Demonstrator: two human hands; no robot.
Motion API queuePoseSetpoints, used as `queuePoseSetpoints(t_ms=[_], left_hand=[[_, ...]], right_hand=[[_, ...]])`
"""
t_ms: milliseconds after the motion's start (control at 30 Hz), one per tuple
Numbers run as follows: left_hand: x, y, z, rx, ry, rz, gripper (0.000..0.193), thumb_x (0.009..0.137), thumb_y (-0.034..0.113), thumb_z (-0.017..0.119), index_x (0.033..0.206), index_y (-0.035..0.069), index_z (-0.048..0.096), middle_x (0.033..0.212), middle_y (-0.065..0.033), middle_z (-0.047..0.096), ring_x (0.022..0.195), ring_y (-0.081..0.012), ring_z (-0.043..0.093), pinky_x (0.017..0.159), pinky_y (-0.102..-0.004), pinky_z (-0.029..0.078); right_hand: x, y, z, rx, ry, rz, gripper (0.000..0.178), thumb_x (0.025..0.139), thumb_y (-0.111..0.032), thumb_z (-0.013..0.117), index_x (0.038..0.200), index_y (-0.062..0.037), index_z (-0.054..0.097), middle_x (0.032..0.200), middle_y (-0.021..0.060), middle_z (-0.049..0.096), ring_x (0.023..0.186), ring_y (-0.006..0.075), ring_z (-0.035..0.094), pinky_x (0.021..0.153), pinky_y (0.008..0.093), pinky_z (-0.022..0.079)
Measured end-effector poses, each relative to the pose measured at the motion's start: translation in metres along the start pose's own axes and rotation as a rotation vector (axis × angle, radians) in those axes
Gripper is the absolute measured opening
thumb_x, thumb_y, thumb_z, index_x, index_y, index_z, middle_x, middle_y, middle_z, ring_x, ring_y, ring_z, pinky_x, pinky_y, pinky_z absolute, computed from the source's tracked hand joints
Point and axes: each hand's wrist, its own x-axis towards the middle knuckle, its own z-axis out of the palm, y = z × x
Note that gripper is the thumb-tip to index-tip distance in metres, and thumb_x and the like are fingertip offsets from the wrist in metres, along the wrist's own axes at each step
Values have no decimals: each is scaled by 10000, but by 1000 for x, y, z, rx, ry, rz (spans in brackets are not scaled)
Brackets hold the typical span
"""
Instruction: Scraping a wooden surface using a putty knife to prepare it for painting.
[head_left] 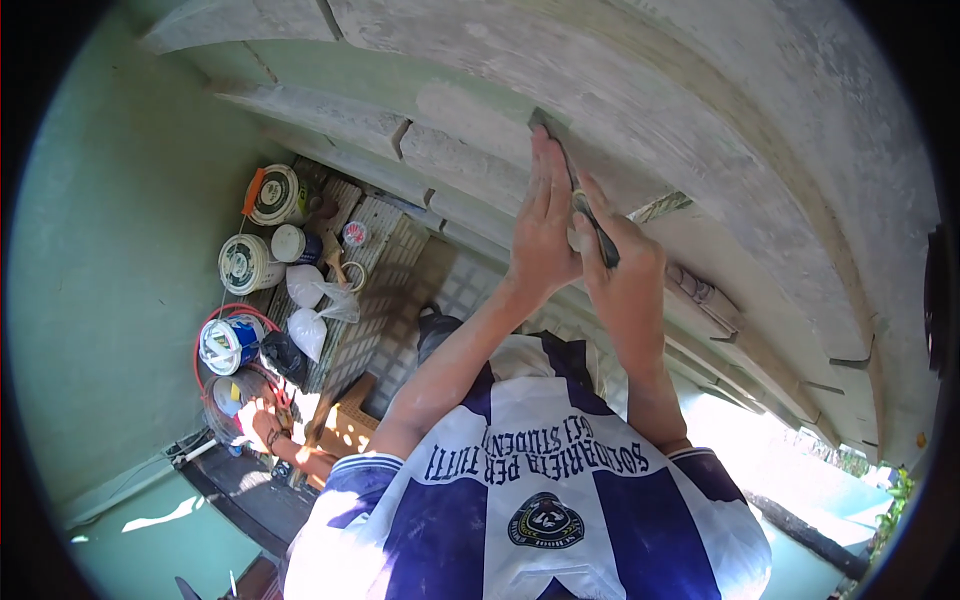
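Observation:
My right hand (625, 255) is closed round the dark handle of a putty knife (597, 228). Its wide, thin blade lies against the pale, patchily coated surface (480, 110) above. Fingers straight and together, my left hand (543, 215) is laid along the blade with its fingertips near the blade's far end. The two hands are close together, palms turned toward each other. Part of the blade is hidden behind the left fingers.
Lidded buckets (277, 195), tied plastic bags (306, 330) and a tape roll (353, 277) stand on wooden planks (355, 330) at left. Another person's hand (262, 425) reaches near a round container at lower left. Stepped ledges (350, 125) run along the coated surface.

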Motion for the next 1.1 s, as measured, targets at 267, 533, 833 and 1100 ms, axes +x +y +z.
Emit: queuePoseSetpoints(t_ms=[267, 533, 833, 1100], left_hand=[[-10, 2, 8, -50, -76, -31, 906, 738, 107, 631, 1507, -110, 203, 1555, -352, 201, 1446, -490, 232, 1158, -477, 311], [-15, 0, 2, -11, -196, 67, 854, 899, 235, 603, 1541, -68, 127, 1576, -345, 135, 1446, -470, 238, 1140, -446, 332], [-17, -2, 6, -37, -156, -5, 849, 857, 240, 604, 1512, -111, 192, 1553, -364, 196, 1443, -504, 225, 1148, -499, 307], [-14, -9, 9, -8, -104, -11, 854, 860, 281, 610, 1499, -124, 214, 1534, -384, 218, 1422, -529, 256, 1135, -514, 321]], right_hand=[[-9, -3, -6, -20, 6, 89, 442, 892, -17, 620, 1331, -64, 608, 1086, 227, 695, 842, 302, 713, 741, 357, 527], [-17, -9, -22, -30, -136, 323, 459, 889, -45, 657, 1342, -103, 610, 941, 216, 695, 717, 306, 656, 693, 369, 513], [-23, -4, -19, -12, -91, 278, 475, 886, -34, 660, 1350, -118, 605, 905, 188, 682, 710, 288, 639, 665, 349, 504], [-18, 1, -6, 16, 4, 160, 485, 897, -71, 663, 1367, -164, 594, 728, 124, 607, 572, 277, 577, 563, 384, 469]])
